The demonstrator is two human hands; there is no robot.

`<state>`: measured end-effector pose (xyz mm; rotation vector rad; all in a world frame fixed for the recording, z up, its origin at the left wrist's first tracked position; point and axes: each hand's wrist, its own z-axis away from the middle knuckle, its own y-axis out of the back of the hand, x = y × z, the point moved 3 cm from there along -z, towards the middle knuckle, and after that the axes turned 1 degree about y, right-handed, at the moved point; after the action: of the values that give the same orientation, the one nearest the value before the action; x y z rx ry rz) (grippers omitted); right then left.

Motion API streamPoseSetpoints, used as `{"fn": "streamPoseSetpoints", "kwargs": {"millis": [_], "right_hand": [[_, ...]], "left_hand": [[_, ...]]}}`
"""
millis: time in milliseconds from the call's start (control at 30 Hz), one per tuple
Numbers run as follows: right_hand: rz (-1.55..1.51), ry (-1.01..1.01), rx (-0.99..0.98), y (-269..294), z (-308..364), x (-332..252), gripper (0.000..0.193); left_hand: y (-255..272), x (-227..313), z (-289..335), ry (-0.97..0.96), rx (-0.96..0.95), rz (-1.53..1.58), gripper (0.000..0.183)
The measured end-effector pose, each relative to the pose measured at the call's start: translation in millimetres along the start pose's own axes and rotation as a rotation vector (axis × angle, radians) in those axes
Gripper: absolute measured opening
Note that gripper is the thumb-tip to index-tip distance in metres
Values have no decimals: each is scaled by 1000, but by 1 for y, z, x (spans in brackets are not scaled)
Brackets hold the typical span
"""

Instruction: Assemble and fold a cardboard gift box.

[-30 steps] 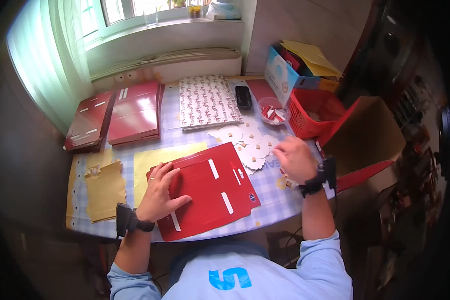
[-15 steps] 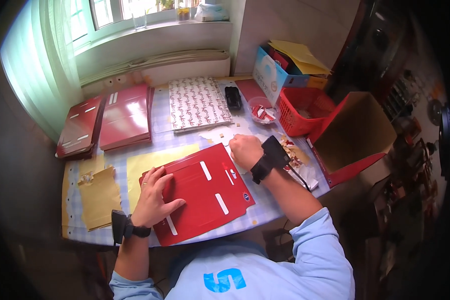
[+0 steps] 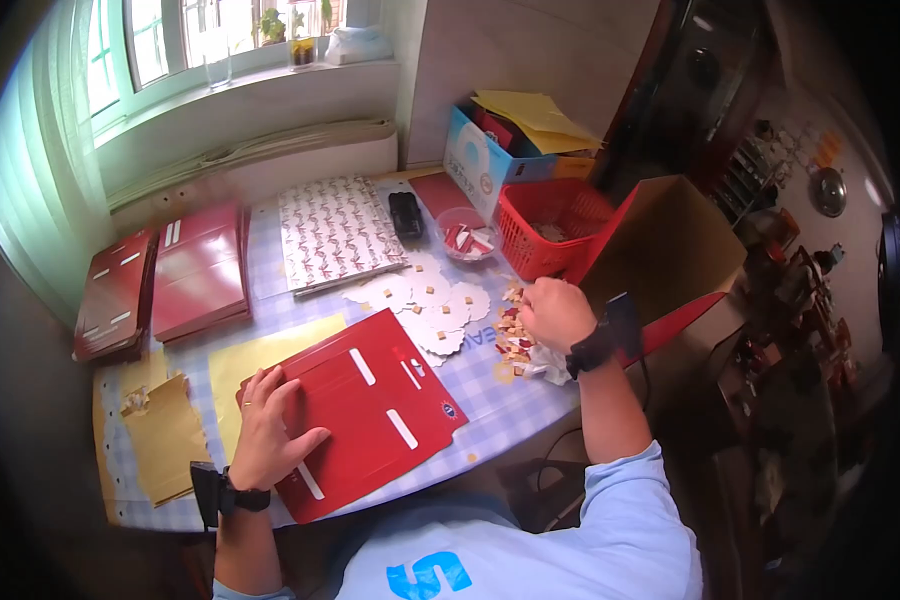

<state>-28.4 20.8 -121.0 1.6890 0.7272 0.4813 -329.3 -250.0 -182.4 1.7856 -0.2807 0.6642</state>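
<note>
My left hand (image 3: 268,432) lies with fingers spread on a flat red cardboard sheet (image 3: 370,440), which has white strips on it and a hang hole at its right end. Over a pile of small tan and red bits (image 3: 513,345) at the table's right side is my right hand (image 3: 558,312), its fingers curled closed. Anything inside those fingers is hidden. Between the sheet and the pile, several white scallop-edged paper pieces (image 3: 438,318) lie overlapping, some with a small tan square on top.
Yellow paper (image 3: 300,338) is partly under the sheet. Stacked red cardboard (image 3: 200,275) stands far left, with a torn brown envelope (image 3: 168,450) nearer. Behind are a patterned stack (image 3: 335,232), black object (image 3: 406,213), plastic bowl (image 3: 467,236), red basket (image 3: 555,200) and open box (image 3: 670,235).
My right hand has moved right, from beside the white paper pieces to the pile of small bits. My left hand stays on the red sheet. The whole view has shifted.
</note>
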Motion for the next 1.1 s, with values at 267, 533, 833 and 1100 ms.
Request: {"fn": "streamPoseSetpoints", "kwargs": {"millis": [267, 533, 833, 1100], "right_hand": [[56, -100, 206, -17, 23, 3, 21], [-110, 39, 150, -6, 18, -40, 16], [-610, 514, -189, -35, -23, -150, 41], [-474, 524, -271, -63, -21, -172, 73]], "left_hand": [[-1, -2, 1, -5, 5, 19, 72], [0, -4, 0, -40, 13, 11, 71], [16, 4, 4, -26, 50, 2, 72], [39, -7, 11, 476, -124, 344, 53]]}}
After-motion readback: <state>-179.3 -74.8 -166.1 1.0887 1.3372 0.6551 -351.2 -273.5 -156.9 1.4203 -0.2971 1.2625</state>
